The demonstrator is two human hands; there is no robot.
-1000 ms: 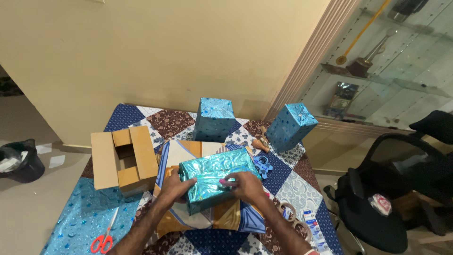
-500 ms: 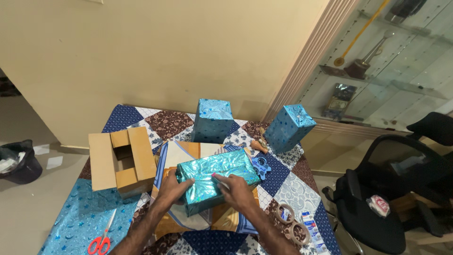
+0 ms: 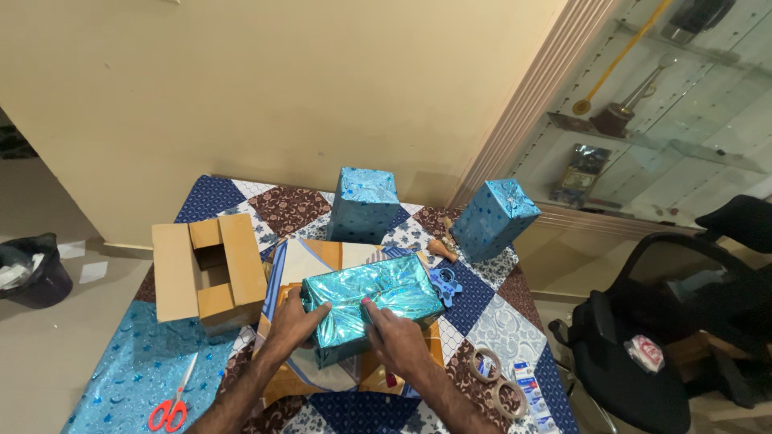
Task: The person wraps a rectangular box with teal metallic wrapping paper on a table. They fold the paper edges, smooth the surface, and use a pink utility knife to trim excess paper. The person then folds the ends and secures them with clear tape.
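Teal foil covers the box [image 3: 371,305] at the table's middle, both hands pressed flat on it: left hand [image 3: 296,321] at its near corner, right hand [image 3: 392,337] on the front edge. This looks like smoothing the wrap; sealing calls for tape [image 3: 485,366]. Farther back stand two wrapped boxes [image 3: 364,205].

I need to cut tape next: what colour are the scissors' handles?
Red. The scissors lie at the table's near left corner, clearest in the head view.
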